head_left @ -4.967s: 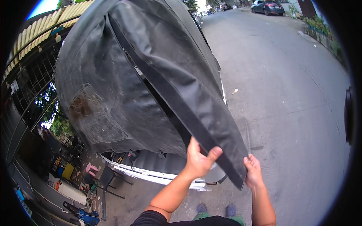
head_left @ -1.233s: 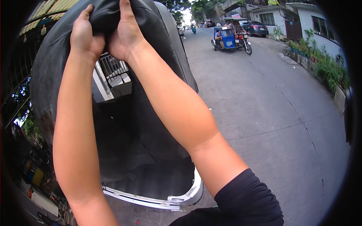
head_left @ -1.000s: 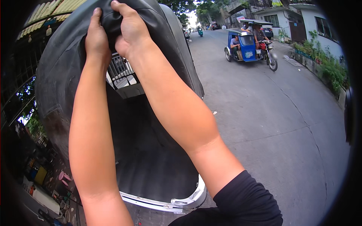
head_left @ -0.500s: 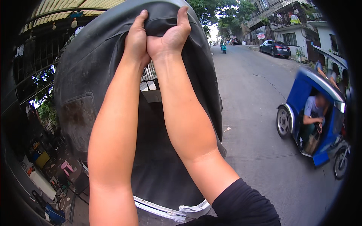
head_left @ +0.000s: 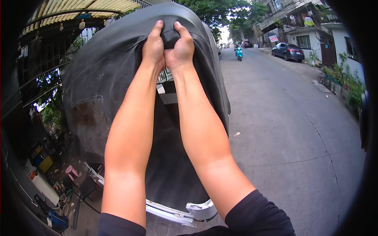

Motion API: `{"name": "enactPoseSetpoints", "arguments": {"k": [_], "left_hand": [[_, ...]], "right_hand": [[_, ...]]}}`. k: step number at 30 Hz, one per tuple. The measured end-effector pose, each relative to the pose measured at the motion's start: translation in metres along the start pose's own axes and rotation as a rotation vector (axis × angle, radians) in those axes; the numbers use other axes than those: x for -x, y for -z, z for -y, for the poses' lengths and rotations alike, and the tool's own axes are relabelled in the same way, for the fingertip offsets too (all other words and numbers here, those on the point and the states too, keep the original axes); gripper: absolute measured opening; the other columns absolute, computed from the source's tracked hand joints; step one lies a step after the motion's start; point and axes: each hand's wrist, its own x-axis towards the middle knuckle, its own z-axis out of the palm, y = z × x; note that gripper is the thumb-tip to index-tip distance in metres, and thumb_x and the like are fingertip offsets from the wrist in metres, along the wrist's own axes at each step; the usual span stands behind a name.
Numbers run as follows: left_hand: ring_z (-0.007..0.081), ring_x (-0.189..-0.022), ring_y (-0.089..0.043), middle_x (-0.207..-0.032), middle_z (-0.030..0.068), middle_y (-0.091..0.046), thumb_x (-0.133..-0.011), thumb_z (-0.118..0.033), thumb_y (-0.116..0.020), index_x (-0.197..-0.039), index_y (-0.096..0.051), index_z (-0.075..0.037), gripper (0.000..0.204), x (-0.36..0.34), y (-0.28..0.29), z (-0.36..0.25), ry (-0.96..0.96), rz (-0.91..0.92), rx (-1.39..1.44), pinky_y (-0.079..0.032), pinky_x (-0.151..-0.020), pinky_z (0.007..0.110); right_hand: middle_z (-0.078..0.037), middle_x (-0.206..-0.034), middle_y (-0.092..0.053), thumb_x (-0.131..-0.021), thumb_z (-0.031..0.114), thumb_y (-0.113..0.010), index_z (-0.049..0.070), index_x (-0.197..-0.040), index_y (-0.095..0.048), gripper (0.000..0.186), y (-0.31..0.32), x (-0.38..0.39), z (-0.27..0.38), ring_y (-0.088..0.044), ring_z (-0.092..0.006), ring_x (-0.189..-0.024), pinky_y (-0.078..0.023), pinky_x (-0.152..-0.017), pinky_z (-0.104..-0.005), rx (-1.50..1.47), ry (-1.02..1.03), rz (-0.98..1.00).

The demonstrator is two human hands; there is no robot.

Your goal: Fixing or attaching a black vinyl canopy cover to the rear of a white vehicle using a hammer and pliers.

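Both my arms reach up and forward to a large sheet of black leather-like upholstery cover point(head_left: 118, 59), draped over a tall rounded frame. My left hand point(head_left: 153, 47) grips the edge of the cover near its top, thumb up on the outer face. Close beside it, my right hand point(head_left: 181, 47) grips the same edge, thumb also on top and fingers curled underneath, hidden. The material puckers around both hands. Below them the cover hangs open, showing a dark inside. A white metal rail point(head_left: 169, 214) runs along the bottom, nearest me.
On the right lies a concrete road point(head_left: 275, 118) with a teal scooter point(head_left: 239, 52) and a parked dark car point(head_left: 288, 51). Plants point(head_left: 346, 78) line the far kerb. At left, a cluttered shed holds a pink stool point(head_left: 71, 172), a dark chair point(head_left: 84, 187) and a blue tool point(head_left: 58, 222).
Both hands sit slightly lower and farther right in view, still gripping the cover. The blue three-wheeler with a passenger has left the right side. The scooter has come nearer.
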Motion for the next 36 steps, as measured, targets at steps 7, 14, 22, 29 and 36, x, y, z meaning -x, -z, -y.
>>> {"name": "enactPoseSetpoints", "arguments": {"k": [7, 14, 22, 29, 36], "left_hand": [[0.0166, -0.092, -0.069, -0.104, 0.0047, -0.072, -0.098, -0.027, -0.067, -0.112, -0.068, -0.005, 0.026, 0.020, -0.010, -0.006, 0.024, -0.121, -0.107, -0.055, -0.084, 0.032], [0.0152, -0.087, -0.068, -0.100, 0.0045, -0.072, -0.098, -0.029, -0.068, -0.110, -0.069, -0.004, 0.027, 0.018, -0.003, -0.012, -0.047, -0.123, -0.077, -0.055, -0.079, 0.032], [0.0149, -0.088, -0.068, -0.103, 0.0051, -0.071, -0.097, -0.026, -0.068, -0.111, -0.069, -0.002, 0.028, 0.044, -0.013, -0.018, 0.090, -0.193, -0.130, -0.054, -0.081, 0.029], [0.0153, -0.088, -0.067, -0.101, 0.0048, -0.071, -0.098, -0.033, -0.068, -0.110, -0.069, -0.001, 0.034, 0.019, 0.003, -0.002, -0.076, -0.227, -0.192, -0.053, -0.083, 0.030], [0.0166, -0.083, -0.068, -0.096, 0.0058, -0.071, -0.098, -0.030, -0.068, -0.106, -0.068, -0.001, 0.030, 0.046, -0.021, -0.015, 0.091, -0.259, -0.174, -0.056, -0.076, 0.032]], "right_hand": [[-0.009, -0.103, -0.069, -0.091, 0.010, -0.065, 0.000, -0.102, -0.067, 0.015, -0.015, 0.016, 0.006, -0.069, -0.0232, -0.093, -0.057, -0.086, -0.0371, 0.047, 0.019, -0.196], [-0.006, -0.106, -0.069, -0.092, 0.011, -0.068, -0.002, -0.107, -0.071, 0.020, -0.015, 0.015, -0.004, -0.064, -0.0164, -0.102, -0.049, -0.094, -0.0290, 0.163, 0.003, -0.090], [-0.005, -0.099, -0.068, -0.090, 0.009, -0.069, -0.002, -0.098, -0.069, 0.014, -0.024, 0.038, 0.005, -0.065, -0.0163, -0.094, -0.053, -0.085, -0.0303, 0.166, 0.018, -0.243], [-0.007, -0.105, -0.067, -0.091, 0.012, -0.069, -0.001, -0.105, -0.069, 0.019, -0.014, 0.027, -0.001, -0.063, -0.0175, -0.099, -0.050, -0.091, -0.0293, 0.261, 0.036, -0.101], [-0.010, -0.097, -0.065, -0.090, 0.008, -0.066, -0.002, -0.093, -0.064, 0.011, -0.028, 0.040, 0.014, -0.066, -0.0214, -0.089, -0.057, -0.081, -0.0382, 0.121, -0.014, -0.269]]}}
